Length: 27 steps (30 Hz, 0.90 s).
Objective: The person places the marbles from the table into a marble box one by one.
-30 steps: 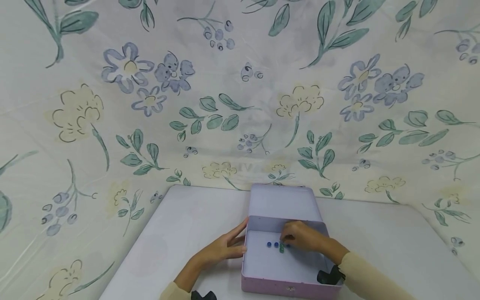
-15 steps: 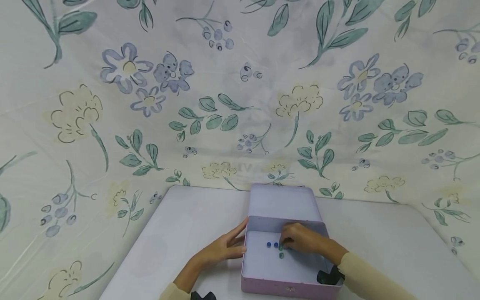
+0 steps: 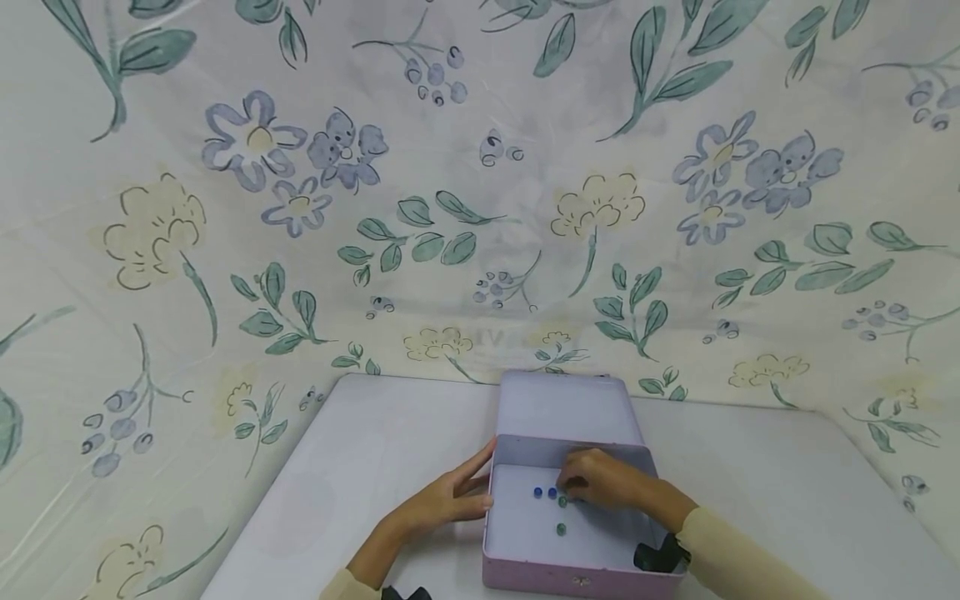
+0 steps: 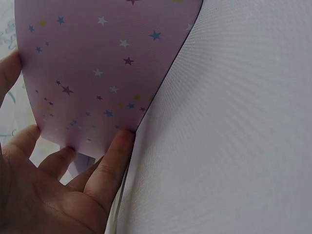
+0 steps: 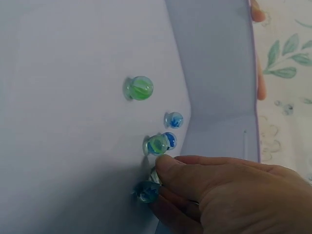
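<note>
Inside the shallow purple box (image 3: pixel 517 562), the right hand (image 3: pixel 603 478) reaches toward the back. In the right wrist view the right hand (image 5: pixel 234 192) pinches a clear marble (image 5: pixel 155 176), mostly covered by its thumb and fingers. A blue marble (image 5: pixel 147 192) lies right by the fingertips. One green marble (image 5: pixel 158 145) overlaps a blue one (image 5: pixel 171 140); another blue marble (image 5: pixel 174 120) lies beyond. Apart from these is a second green marble (image 5: pixel 141 88), nearer the box front. The left hand (image 3: pixel 442 502) touches the box's left outer wall (image 4: pixel 97 73), fingers spread and fairly straight.
The box lid (image 3: pixel 570 407) stands open at the back. Around the box is a white table (image 3: pixel 360 433), with a floral sheet (image 3: pixel 450 275) behind. Dark wrist-worn devices show at both sleeves, the right one (image 3: pixel 658 552) over the box's front right corner.
One green marble has moved away from the other toward the front of the box. The right hand has shifted very slightly left; the left hand remains on the box wall.
</note>
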Each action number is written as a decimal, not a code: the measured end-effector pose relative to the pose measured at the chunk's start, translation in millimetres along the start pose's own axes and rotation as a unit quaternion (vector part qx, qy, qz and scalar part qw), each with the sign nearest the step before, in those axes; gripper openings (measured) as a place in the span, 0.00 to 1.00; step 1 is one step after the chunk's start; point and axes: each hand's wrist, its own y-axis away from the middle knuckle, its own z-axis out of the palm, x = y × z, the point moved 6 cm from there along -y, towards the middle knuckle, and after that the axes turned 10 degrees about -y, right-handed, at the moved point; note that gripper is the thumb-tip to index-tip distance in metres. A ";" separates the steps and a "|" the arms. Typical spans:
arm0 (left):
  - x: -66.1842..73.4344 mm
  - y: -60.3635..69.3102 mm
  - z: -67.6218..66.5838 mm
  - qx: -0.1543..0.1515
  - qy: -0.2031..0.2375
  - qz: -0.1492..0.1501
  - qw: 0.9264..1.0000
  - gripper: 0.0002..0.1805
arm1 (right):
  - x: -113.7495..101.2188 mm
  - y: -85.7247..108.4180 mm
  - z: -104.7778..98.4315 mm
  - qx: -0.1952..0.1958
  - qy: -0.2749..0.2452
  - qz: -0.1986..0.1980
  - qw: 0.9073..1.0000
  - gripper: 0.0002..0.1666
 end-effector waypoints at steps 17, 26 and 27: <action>-0.1 -2.4 0.0 0.008 0.001 -0.006 1.000 0.46 | -16.3 17.6 -59.4 0.035 -0.094 -0.013 0.995 0.13; -0.4 0.3 -0.4 0.011 0.001 -0.008 1.000 0.46 | -13.6 54.3 -91.9 0.069 -0.084 0.005 0.994 0.14; -0.7 0.4 -0.5 0.011 0.001 -0.008 1.000 0.46 | -12.5 59.4 -94.3 0.073 -0.084 0.007 0.994 0.15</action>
